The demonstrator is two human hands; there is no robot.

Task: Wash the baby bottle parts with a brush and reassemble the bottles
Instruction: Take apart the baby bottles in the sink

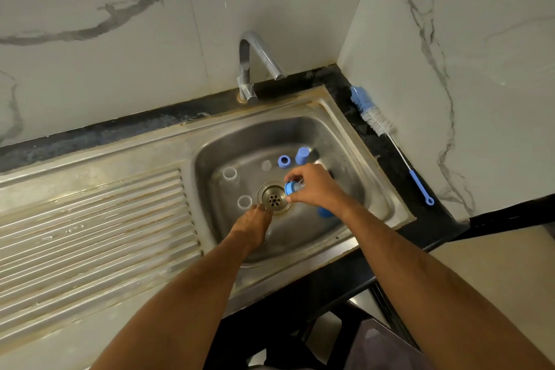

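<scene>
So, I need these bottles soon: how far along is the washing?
Early. Nothing looks reassembled: a blue ring, cap and two clear pieces lie loose in the sink. The right hand grips a blue-collared part; the left hand reaches near the drain. The brush lies untouched on the counter; scrubbing and reassembly remain.

- I'm standing at a home kitchen sink: a stainless steel basin [303, 132] with a ribbed draining board [90, 234] to its left.
- Behind the basin, a curved chrome tap [255, 63] rises against white marble-veined wall tiles [120, 9].
- Right of the basin, a blue-handled bottle brush [387, 135] lies on the black stone counter [420, 189].
</scene>
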